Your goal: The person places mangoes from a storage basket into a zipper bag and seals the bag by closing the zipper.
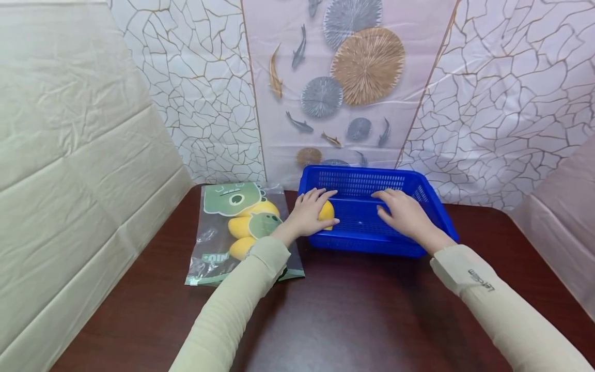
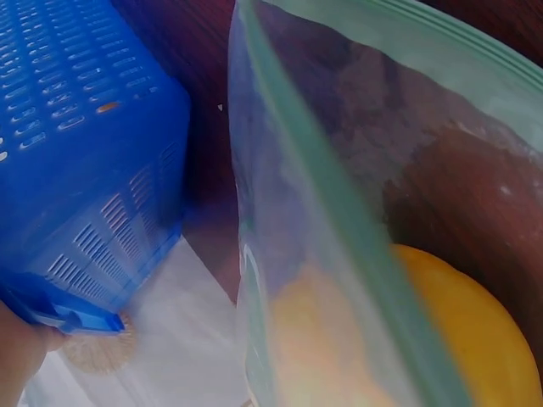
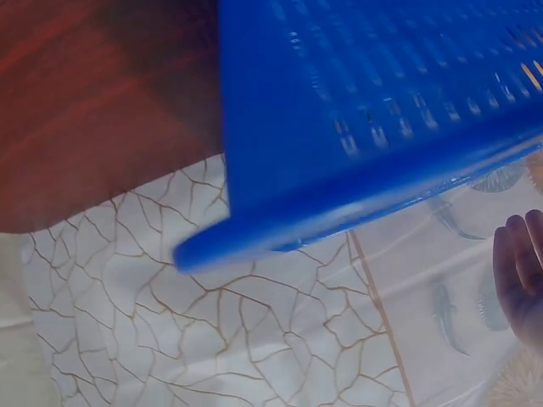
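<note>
My left hand [image 1: 309, 212] reaches over the left end of a blue plastic basket [image 1: 372, 249], with its fingers and thumb spread. Between thumb and forefinger shows a yellow mango [image 1: 327, 213], partly covered by the hand; whether they touch is hard to tell. Over the basket's right part hovers my right hand [image 1: 404, 212], fingers extended and holding nothing. Left of the basket lies a clear zip bag [image 1: 204, 243] with green animal prints and several yellow mangoes [image 1: 241, 248] inside. In the left wrist view, the bag's green-edged mouth [image 2: 339, 186] gapes beside the basket [image 2: 93, 186].
The basket stands on a dark red-brown table [image 1: 353, 310], near its back edge. Behind hangs a patterned cloth [image 1: 209, 88] with fish and round leaf shapes. A beige padded panel [image 1: 69, 155] closes off the left side.
</note>
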Motion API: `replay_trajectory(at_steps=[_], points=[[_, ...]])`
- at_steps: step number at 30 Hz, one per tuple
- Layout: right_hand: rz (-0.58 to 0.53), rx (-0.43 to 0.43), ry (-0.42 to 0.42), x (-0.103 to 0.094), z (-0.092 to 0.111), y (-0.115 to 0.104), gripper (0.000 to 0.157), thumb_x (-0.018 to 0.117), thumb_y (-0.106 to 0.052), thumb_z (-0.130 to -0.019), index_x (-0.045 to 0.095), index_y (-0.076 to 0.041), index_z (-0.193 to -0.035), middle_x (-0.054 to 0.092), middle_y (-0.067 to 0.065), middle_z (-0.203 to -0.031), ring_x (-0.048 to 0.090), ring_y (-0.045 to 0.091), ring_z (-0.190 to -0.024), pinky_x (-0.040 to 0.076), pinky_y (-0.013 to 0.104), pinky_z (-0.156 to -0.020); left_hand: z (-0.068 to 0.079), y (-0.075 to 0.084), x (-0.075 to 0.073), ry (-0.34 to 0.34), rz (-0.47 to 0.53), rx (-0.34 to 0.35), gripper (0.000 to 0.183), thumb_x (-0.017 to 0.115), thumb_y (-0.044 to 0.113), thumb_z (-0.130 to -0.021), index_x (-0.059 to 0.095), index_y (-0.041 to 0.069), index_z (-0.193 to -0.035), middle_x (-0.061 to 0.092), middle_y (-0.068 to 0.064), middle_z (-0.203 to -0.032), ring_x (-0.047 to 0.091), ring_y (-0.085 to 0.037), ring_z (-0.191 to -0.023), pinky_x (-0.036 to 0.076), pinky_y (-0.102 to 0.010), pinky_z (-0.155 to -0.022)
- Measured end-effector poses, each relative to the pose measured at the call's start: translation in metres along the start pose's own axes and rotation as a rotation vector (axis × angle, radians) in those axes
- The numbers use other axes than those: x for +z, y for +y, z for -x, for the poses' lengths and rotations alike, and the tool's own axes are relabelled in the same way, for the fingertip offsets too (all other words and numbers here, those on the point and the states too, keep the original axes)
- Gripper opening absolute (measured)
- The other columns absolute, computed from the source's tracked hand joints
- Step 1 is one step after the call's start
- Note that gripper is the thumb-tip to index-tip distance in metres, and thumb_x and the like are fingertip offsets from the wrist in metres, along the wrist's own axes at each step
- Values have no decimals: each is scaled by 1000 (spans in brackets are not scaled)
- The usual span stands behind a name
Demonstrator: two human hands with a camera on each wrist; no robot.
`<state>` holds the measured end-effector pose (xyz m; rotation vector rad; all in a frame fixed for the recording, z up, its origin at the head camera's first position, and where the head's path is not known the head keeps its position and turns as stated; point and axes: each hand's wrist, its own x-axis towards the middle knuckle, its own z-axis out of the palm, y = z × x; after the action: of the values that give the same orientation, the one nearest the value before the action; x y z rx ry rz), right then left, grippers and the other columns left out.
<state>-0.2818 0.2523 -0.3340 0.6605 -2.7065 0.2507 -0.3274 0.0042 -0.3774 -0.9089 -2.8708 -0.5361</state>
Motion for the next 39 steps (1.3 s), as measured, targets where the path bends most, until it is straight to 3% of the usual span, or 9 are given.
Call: replay_trajectory(at_steps=[5,9,15,20,24,27,39], points=[[6,65,-105,1,-12,-6,36,56,-20,-92,58,0,-122,61,23,-118,58,41,-107,46,55,-88,1,1,-1,-14,-33,-12,71,50,57,-89,23,30,-148,27,-6,-154,18,-29,-144,17,-54,-115],[3,107,-161,3,-20,-8,41,56,-26,-93,56,0,-125,59,25,-122,56,43,-110,45,56,-90,1,2,0,-12,-57,-17,57,49,51,-92,37,25,-141,36,-5,-148,26,-27,-140,18,-51,-115],[9,84,-208,5,-32,-11,41,58,-24,-92,57,2,-123,61,23,-119,60,38,-104,47,52,-87,3,2,0,-7,-103,-32,35,48,46,-94,57,21,-117,53,-1,-126,44,-24,-125,19,-49,-115],[26,58,-252,9,-41,-15,38,58,-22,-91,58,0,-121,62,21,-117,61,37,-103,48,51,-86,3,2,1,-16,-106,-40,25,50,42,-94,65,22,-95,64,6,-102,58,-16,-106,16,-50,-116],[74,33,-283,13,-48,-18,36,60,-21,-90,59,0,-120,63,21,-116,62,37,-102,49,50,-85,-1,3,2,-74,-113,-61,32,48,42,-95,66,22,-78,64,10,-71,62,-10,-86,12,-50,-116],[113,23,-298,16,-54,-18,36,60,-20,-89,59,0,-120,63,21,-115,62,37,-101,50,50,-85,-3,4,2,-126,-151,-91,42,46,46,-95,67,22,-69,62,11,-61,63,-10,-83,10,-50,-117],[149,-34,-314,32,-76,-21,36,65,-17,-86,61,-2,-119,65,19,-113,62,35,-100,51,47,-84,-5,6,2,-192,-187,-106,44,43,48,-96,72,23,-75,66,12,-65,65,-11,-90,7,-50,-117]])
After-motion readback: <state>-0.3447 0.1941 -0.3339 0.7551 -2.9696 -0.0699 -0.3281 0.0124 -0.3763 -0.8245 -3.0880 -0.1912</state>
